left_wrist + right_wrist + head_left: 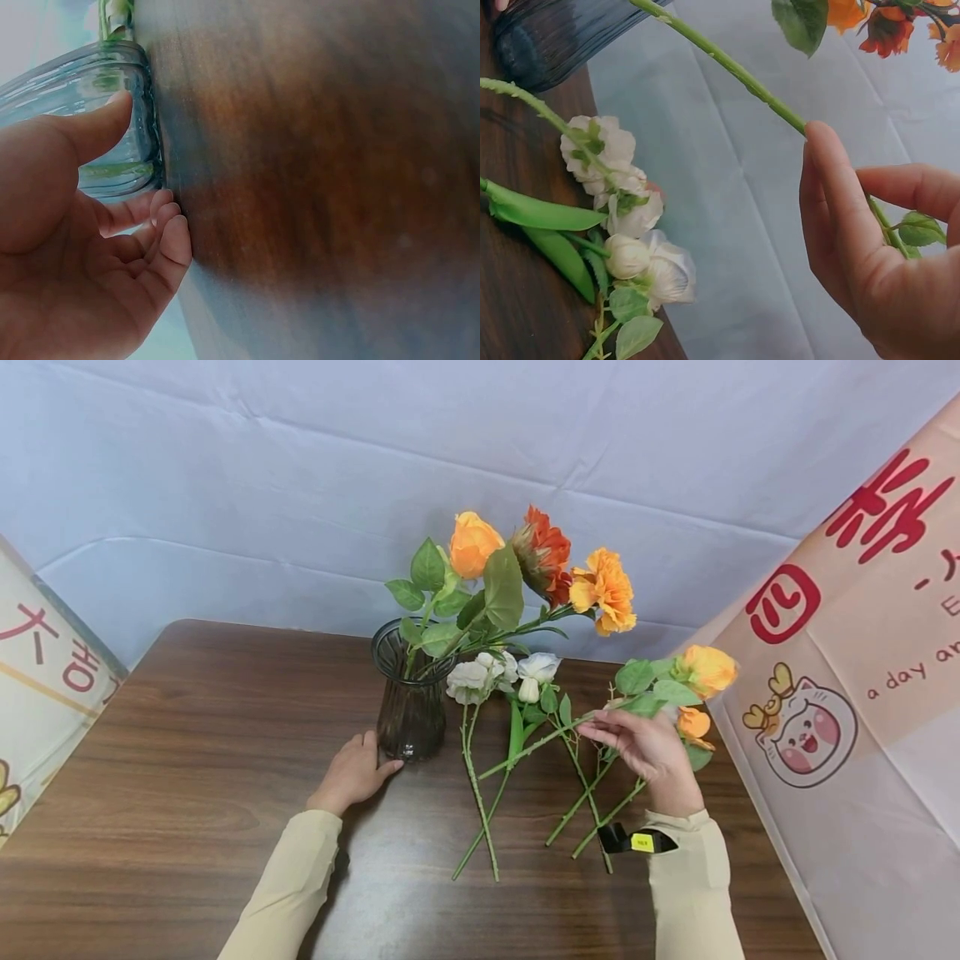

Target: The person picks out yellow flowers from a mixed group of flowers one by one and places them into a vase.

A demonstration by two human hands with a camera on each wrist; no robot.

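A dark ribbed glass vase (pixel 411 718) stands on the table, holding an orange rose (pixel 476 545), a red-orange flower (pixel 546 556) and an orange carnation-like flower (pixel 604 592). My left hand (pixel 356 772) grips the vase low down, thumb at its front and fingers along its left side; the left wrist view shows the fingertips (pixel 177 238) near the tabletop. To the right, my right hand (pixel 643 745) pinches the green stem (pixel 735 69) of a yellow-orange rose (pixel 705 672). This stem slants above the table, its cut end pointing towards the vase.
White flowers (pixel 469 681) and a pale rose with a bud (pixel 538 670) lie right of the vase, stems crossing towards the front. Another orange flower (pixel 693 724) lies partly behind my right hand. A pale cloth (pixel 300 510) hangs behind the wooden table (pixel 187 793).
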